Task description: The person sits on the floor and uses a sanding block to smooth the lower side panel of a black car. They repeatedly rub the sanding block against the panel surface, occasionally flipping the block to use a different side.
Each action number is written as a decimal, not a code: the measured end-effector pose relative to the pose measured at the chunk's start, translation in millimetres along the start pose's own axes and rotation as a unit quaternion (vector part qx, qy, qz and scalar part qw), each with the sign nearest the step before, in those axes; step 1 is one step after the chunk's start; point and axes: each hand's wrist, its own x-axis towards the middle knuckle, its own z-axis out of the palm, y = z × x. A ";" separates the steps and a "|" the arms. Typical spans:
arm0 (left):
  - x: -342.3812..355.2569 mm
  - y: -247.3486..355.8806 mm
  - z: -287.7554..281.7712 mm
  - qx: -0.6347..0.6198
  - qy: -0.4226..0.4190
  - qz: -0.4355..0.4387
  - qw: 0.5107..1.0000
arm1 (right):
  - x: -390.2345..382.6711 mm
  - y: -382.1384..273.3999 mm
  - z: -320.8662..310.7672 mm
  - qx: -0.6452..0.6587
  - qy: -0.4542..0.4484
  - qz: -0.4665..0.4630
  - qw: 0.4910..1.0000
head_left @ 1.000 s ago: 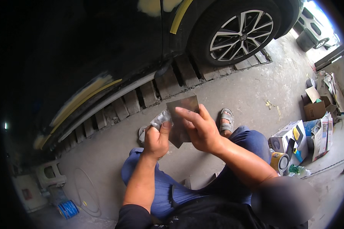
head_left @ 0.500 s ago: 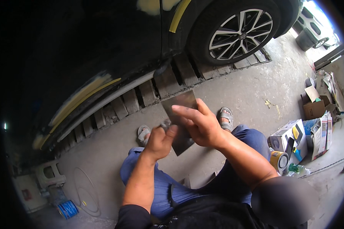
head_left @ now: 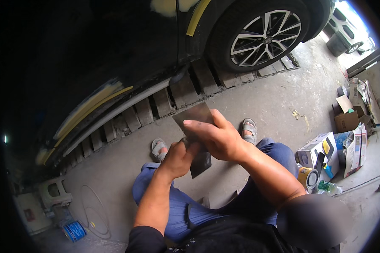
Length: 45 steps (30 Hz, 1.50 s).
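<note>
A thin, dark, rectangular flat plate [head_left: 200, 111], like a metal sheet, is held tilted over the floor between my knees. My right hand [head_left: 223, 141] grips its right edge, with the index finger stretched across its face. My left hand [head_left: 176, 160] is closed against the plate's left edge, just below the right fingers. What sits inside the left fingers is hidden. Beyond the hands stands a dark car body [head_left: 126, 46] with a yellowish filler patch [head_left: 88, 101] and a yellow tape strip [head_left: 97, 102] low on its side.
A car wheel [head_left: 266, 38] stands at the far right, beside a slatted floor grate [head_left: 179, 92]. Cardboard boxes [head_left: 347, 120], a yellow can [head_left: 308, 177] and a green plastic bottle [head_left: 328, 186] lie to the right. A blue tin [head_left: 74, 231] and a looped hose [head_left: 98, 211] are at lower left.
The plate has shifted slightly left and toward me. My left hand has moved right and up against it, and the greyish bit at its fingertips is now hidden.
</note>
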 end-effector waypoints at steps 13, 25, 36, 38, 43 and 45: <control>3.5 -7.0 10.6 -0.007 0.163 0.093 0.982 | -5.4 -6.7 21.2 -0.013 0.111 -0.007 0.994; 3.4 -3.3 1.8 -0.084 0.181 0.028 0.979 | -15.3 2.4 16.6 -0.015 0.080 0.034 0.996; 5.3 9.3 -3.1 -0.024 -0.079 -0.067 0.994 | 1.3 1.3 -2.1 -0.010 -0.019 -0.019 1.000; 4.5 8.8 -3.6 -0.055 -0.074 -0.083 0.992 | 0.4 4.5 -1.1 0.011 -0.001 -0.025 1.000; 3.9 4.8 -11.9 -0.056 -0.042 -0.069 0.995 | -11.5 0.3 8.8 0.007 0.050 0.049 0.997; 7.9 2.5 -12.4 -0.003 -0.082 -0.037 0.996 | -13.3 3.8 13.0 -0.013 0.044 0.024 0.999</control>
